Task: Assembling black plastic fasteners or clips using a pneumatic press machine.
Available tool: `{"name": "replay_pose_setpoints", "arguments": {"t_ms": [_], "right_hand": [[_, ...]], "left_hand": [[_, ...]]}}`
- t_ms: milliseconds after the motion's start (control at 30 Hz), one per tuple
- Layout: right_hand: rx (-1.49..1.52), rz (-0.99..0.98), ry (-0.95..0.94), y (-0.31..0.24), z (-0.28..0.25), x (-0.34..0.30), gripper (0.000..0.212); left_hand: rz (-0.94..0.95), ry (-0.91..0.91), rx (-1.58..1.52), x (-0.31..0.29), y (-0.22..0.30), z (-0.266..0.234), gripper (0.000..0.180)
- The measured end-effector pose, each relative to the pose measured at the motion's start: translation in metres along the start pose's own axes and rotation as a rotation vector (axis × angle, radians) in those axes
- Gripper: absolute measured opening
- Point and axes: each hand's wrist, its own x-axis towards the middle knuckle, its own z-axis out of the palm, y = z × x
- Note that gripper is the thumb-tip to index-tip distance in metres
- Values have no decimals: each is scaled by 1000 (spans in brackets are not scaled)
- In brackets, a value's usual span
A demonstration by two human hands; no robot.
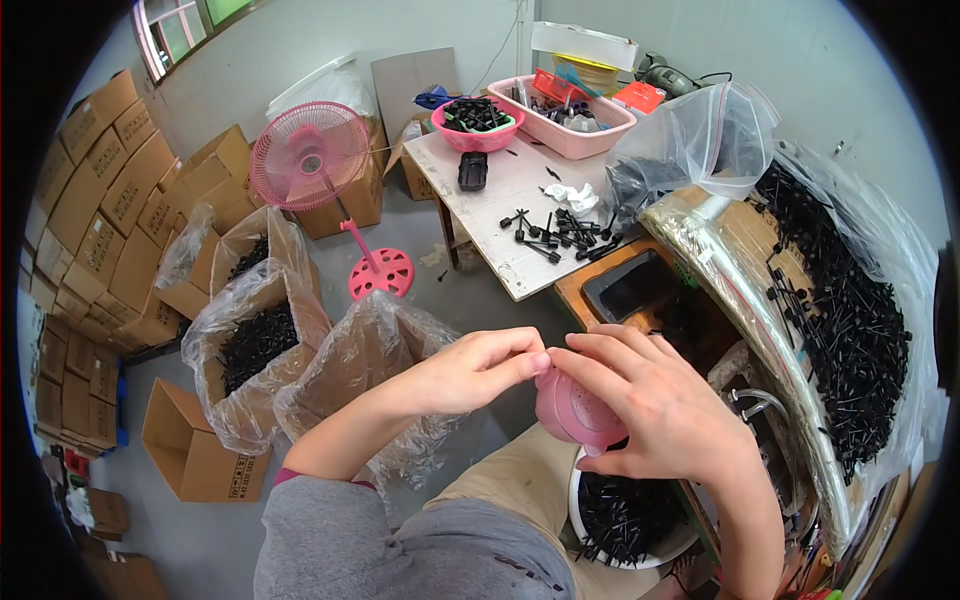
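Note:
Above my lap I hold a small, rounded, see-through pink container (pixel 578 412) in both hands. My right hand (pixel 668 412) wraps round its right side, with the thumb below and the fingers over the top. My left hand (pixel 470 370) is closed, its thumb and forefinger pinching at the container's upper left edge, where the two hands meet. What lies between those fingertips is hidden. Below the container, a white bucket (pixel 655 552) full of small black plastic parts (pixel 625 515) stands by my leg.
A white table (pixel 470 195) ahead carries loose black parts, a pink bowl (pixel 510 130) and a pink basket (pixel 600 143). At right, black parts heap on a plastic-lined surface (pixel 740 290). A pink fan (pixel 312 160), plastic-lined boxes (pixel 290 370) and stacked cartons (pixel 110 225) stand left.

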Motion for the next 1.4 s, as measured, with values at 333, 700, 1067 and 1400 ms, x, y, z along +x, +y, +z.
{"name": "replay_pose_setpoints", "arguments": {"t_ms": [333, 700, 1067, 1400], "right_hand": [[40, -43, 27, 13, 12, -8, 77], [218, -25, 43, 33, 25, -15, 76], [391, -10, 81, 40, 26, -18, 86], [262, -2, 66, 35, 20, -7, 90]], "left_hand": [[-7, -26, -61, 4, -10, 7, 21], [-71, -61, -139, 8, -16, 10, 20], [-65, -56, -188, 7, -23, 10, 21], [-96, -69, -234, 8, -18, 0, 25]]}}
